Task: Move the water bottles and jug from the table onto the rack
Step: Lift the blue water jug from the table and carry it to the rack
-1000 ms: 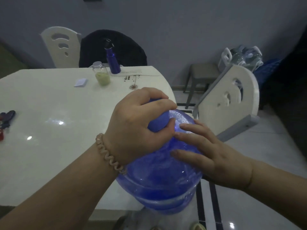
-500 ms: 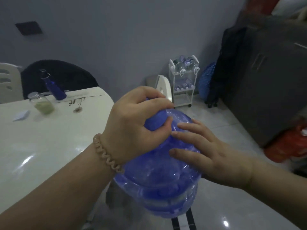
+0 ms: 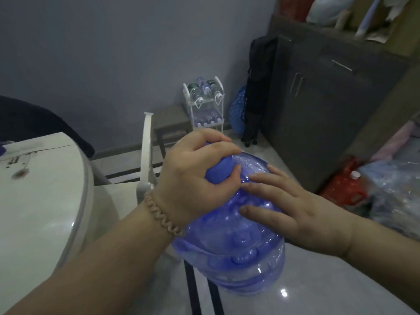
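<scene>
Blue jug (image 3: 229, 251): held off the floor, right of the white surface (image 3: 38, 201). Its capped neck is enclosed by the left hand (image 3: 193, 176) in a closed grip; its shoulder is pressed by the flat, open right hand (image 3: 293, 208). White rack (image 3: 205, 105), stocked with bottles, stands well beyond by the wall.

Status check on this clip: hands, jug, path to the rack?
Left hand clamped on jug cap, right hand flat on its shoulder. Jug off table, over floor. Rack ahead by wall, white chair near path.
</scene>
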`<control>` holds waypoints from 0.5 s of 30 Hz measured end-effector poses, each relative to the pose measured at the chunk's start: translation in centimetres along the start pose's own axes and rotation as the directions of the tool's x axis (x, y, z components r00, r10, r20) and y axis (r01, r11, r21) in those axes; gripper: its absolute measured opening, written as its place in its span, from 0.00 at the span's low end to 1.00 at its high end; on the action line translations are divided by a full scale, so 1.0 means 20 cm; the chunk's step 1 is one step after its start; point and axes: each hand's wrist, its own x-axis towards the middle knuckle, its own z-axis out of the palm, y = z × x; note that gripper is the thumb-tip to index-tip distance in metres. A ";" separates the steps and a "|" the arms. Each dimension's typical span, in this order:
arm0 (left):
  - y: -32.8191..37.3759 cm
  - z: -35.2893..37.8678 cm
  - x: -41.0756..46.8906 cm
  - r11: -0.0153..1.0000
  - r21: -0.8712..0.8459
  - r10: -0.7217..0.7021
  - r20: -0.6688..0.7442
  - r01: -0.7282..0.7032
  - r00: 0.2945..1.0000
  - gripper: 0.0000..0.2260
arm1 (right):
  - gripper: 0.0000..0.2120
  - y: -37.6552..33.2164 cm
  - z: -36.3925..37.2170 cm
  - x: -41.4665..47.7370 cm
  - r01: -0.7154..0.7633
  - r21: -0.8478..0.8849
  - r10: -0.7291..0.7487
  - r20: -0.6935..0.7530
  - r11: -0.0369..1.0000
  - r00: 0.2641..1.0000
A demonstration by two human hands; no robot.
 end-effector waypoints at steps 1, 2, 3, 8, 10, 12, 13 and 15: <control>-0.02 0.06 0.03 1.000 -0.013 0.007 0.004 -0.007 1.000 0.09 | 0.16 0.05 0.01 -0.03 -0.014 -0.001 0.014 0.005 1.000 1.000; -0.05 0.10 0.06 1.000 -0.024 0.013 0.007 -0.013 1.000 0.09 | 0.16 0.09 0.03 -0.04 -0.027 -0.002 0.027 0.008 1.000 1.000; -0.07 0.14 0.08 0.999 -0.031 0.017 0.011 -0.016 1.000 0.09 | 0.17 0.13 0.05 -0.06 -0.036 -0.008 0.036 0.014 0.999 0.999; -0.32 0.36 0.24 0.996 -0.075 0.044 0.029 -0.041 0.999 0.09 | 0.17 0.40 0.17 -0.04 -0.086 -0.027 0.086 0.015 0.996 0.996; -0.45 0.42 0.30 0.994 -0.095 0.059 0.024 -0.057 0.998 0.09 | 0.17 0.51 0.23 0.00 -0.099 -0.041 0.100 0.019 0.994 0.995; -0.57 0.46 0.38 0.993 -0.099 0.060 0.027 -0.057 0.998 0.09 | 0.18 0.62 0.27 0.06 -0.101 -0.045 0.102 0.028 0.994 0.994; -0.62 0.47 0.42 0.993 -0.103 0.057 0.035 -0.053 0.998 0.09 | 0.18 0.68 0.28 0.09 -0.108 -0.038 0.110 0.038 0.993 0.993; -0.73 0.49 0.51 0.991 -0.115 0.068 0.037 -0.064 0.997 0.09 | 0.19 0.79 0.32 0.15 -0.121 -0.056 0.123 0.045 0.991 0.991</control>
